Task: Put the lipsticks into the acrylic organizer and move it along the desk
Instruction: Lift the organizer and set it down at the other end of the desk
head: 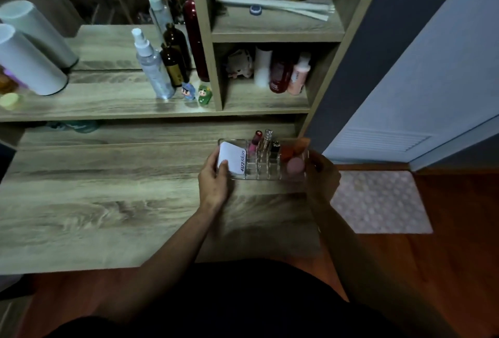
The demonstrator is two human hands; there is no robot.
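The clear acrylic organizer [263, 173] sits near the right end of the wooden desk [108, 197]. Three lipsticks stand upright in its middle slots: a pink one [254, 144], a clear-capped one [266, 141] and a black one [275, 148]. A white compact [234, 158] lies in its left section, and orange and pink sponges [294, 155] fill the right section. My left hand [214, 179] grips the organizer's left end, thumb on the compact. My right hand [322, 175] grips the right end.
A raised shelf behind holds spray bottles [152, 67], brown bottles [172, 64], two small figurines [197, 93] and white cylinders [29, 62]. Cubbies [270, 73] on the right hold more bottles. The desk's right edge drops to a floor mat [378, 202].
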